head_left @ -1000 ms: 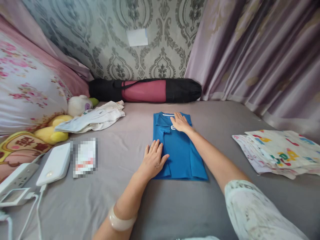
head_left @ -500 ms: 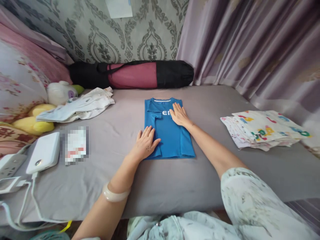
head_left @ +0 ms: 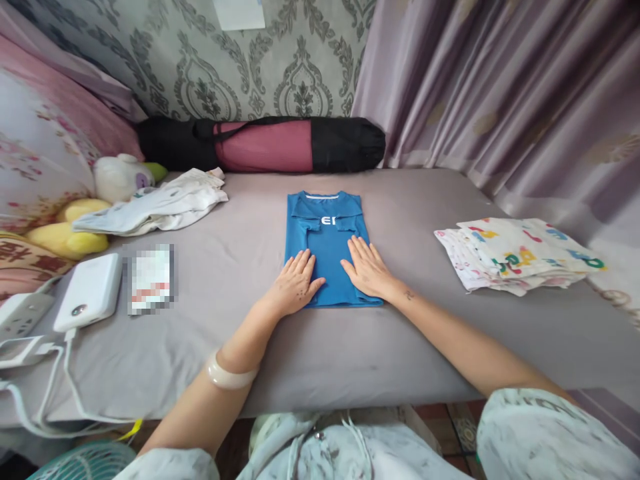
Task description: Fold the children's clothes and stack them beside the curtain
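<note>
A blue T-shirt (head_left: pixel 330 267) lies on the grey sheet with its sides and sleeves folded inward and its neckline toward the wall. Part of some white lettering shows between the two sleeves. My left hand (head_left: pixel 297 283) rests flat on the shirt's lower left side, fingers stretched out. On the lower right side lies my right hand (head_left: pixel 367 268), also flat with its fingers extended. Neither hand grips the cloth. Parts of both folded edges are hidden under my palms.
Folded patterned clothes (head_left: pixel 520 257) are stacked at the right. A rumpled white garment (head_left: pixel 160 203) lies left, near plush toys (head_left: pixel 75 230). A white power bank (head_left: pixel 89 290) with cables is at the left edge. A long black-and-maroon bag (head_left: pixel 265 145) lines the wall.
My right hand has slid down from the shirt's upper right to its lower right, and the right sleeve now shows folded inward. My left hand stays about where it was.
</note>
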Demonstrator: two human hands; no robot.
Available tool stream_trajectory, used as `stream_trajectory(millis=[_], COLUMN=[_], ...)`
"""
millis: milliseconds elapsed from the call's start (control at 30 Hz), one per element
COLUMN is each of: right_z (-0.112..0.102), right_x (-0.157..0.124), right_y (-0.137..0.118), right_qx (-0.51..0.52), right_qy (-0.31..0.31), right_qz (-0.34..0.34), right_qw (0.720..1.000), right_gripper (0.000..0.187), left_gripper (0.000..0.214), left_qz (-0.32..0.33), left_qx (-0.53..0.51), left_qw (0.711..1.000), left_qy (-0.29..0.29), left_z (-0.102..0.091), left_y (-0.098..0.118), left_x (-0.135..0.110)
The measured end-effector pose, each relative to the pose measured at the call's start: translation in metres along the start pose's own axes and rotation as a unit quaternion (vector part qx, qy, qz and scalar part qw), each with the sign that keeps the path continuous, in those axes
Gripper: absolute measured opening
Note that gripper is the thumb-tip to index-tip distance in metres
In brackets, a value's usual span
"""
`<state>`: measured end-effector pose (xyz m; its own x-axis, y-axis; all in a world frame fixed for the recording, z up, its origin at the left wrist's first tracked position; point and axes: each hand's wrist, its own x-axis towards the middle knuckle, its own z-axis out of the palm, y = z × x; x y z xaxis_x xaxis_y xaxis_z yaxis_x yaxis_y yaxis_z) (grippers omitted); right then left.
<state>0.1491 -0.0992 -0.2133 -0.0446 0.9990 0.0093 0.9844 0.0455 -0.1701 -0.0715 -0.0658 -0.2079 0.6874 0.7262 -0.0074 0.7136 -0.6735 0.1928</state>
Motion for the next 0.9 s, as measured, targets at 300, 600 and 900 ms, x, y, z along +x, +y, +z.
stream_trajectory(millis=[300, 600, 900], right_z=[-0.024, -0.016, -0.027], right_x=[-0.063, -0.091, -0.090], right_y=[-0.016, -0.022, -0.040], right_qx=[0.063, 0.024, 0.034], right_qy=[-0.012, -0.002, 0.053], right_qz=[-0.057, -0.115, -0.191], right_qw=[0.996, 0.993, 0.980], right_gripper=[0.070, 0.063, 0.045], left_gripper=[0.062, 0.045, 0.031], left_qz=[0.062, 0.170, 0.225], left_qx=[-0.003, -0.004, 0.098], left_qw=[0.998, 0.985, 0.969], left_qy=[0.007, 0.017, 0.015], left_z=[-0.034, -0.029, -0.026], left_y=[0.007, 0.005, 0.016], left_x=[-0.022, -0.045, -0.047])
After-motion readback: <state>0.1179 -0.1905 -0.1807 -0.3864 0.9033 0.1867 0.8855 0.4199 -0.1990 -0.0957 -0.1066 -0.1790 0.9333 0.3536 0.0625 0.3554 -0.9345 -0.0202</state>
